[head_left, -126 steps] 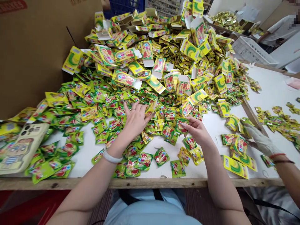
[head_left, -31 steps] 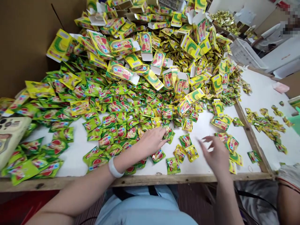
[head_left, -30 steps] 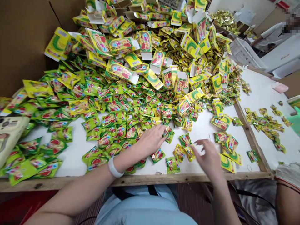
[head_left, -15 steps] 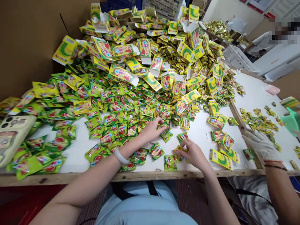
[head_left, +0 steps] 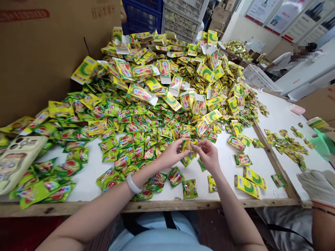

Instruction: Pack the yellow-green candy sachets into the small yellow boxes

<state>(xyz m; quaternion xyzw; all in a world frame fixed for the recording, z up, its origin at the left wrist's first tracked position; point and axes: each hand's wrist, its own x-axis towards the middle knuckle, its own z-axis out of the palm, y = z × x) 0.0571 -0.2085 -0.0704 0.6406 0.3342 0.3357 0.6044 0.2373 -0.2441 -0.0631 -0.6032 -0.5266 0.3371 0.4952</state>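
Both hands meet over the near middle of the table, fingers closed in a pinch on one yellow packet [head_left: 188, 146]: the left hand [head_left: 176, 150] grips it from the left, thumb in front, and the right hand [head_left: 208, 156] has its fingertips closed at the packet's right edge. The packet is off the white tabletop [head_left: 89, 177], in front of the heap. A pale wristband [head_left: 134, 184] circles the left wrist. Just nearer than the hands, a green packet [head_left: 190, 189] lies flat close to the wooden front edge [head_left: 183, 206], with a small yellow packet [head_left: 212, 183] to its right, partly behind the right forearm. Left of the hands, green packets [head_left: 125, 141] spread in a thick layer; beyond them rises a mound topped with printed cartons [head_left: 142, 93], some with white flaps open. To the right, two yellow cartons [head_left: 247, 186] lie side by side, and past a wooden divider [head_left: 272, 153] rests another person's gloved hand [head_left: 318, 184]. At far left stands a large cardboard box [head_left: 47, 59], with a phone [head_left: 19, 164] lying nearer on the packets.
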